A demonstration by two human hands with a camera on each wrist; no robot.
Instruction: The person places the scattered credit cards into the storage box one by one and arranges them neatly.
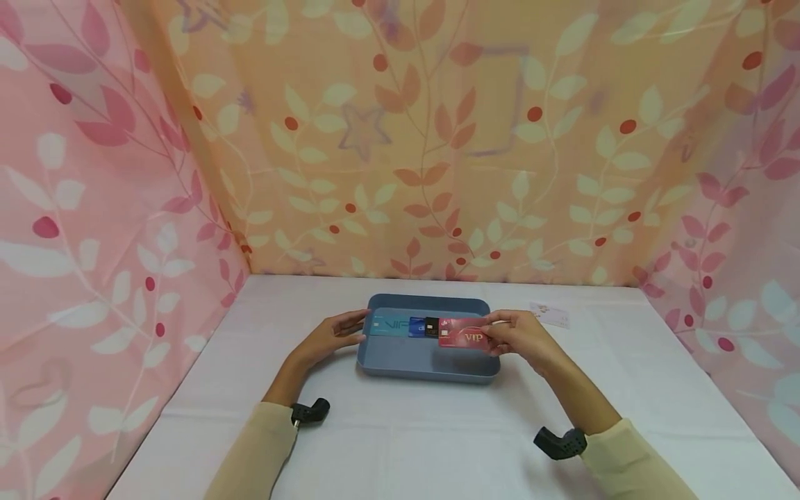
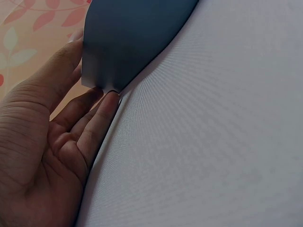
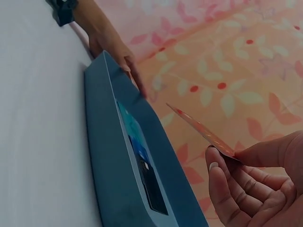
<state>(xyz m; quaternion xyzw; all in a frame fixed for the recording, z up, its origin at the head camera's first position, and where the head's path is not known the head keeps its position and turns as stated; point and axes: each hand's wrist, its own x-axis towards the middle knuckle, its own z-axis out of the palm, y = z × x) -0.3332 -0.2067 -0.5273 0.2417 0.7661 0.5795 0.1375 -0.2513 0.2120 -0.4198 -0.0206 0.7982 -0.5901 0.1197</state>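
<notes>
A shallow blue-grey tray (image 1: 406,362) rests on the table. My left hand (image 1: 329,339) grips its left end; in the left wrist view the thumb (image 2: 61,59) reaches the rim while the fingers (image 2: 99,118) meet the lower edge. Inside the tray, a teal VIP card (image 1: 389,326), a blue card (image 1: 416,327) and a black card (image 1: 431,328) overlap in a row. My right hand (image 1: 515,337) pinches a red VIP card (image 1: 461,334) between thumb and fingers. In the right wrist view that red card (image 3: 201,130) is tilted, raised above the tray.
A pale card with small printed figures (image 1: 550,314) lies on the white tablecloth (image 1: 387,444), behind and right of the tray. Patterned cloth stands at the back (image 1: 400,173) and along both sides. Each wrist carries a black camera (image 1: 561,443).
</notes>
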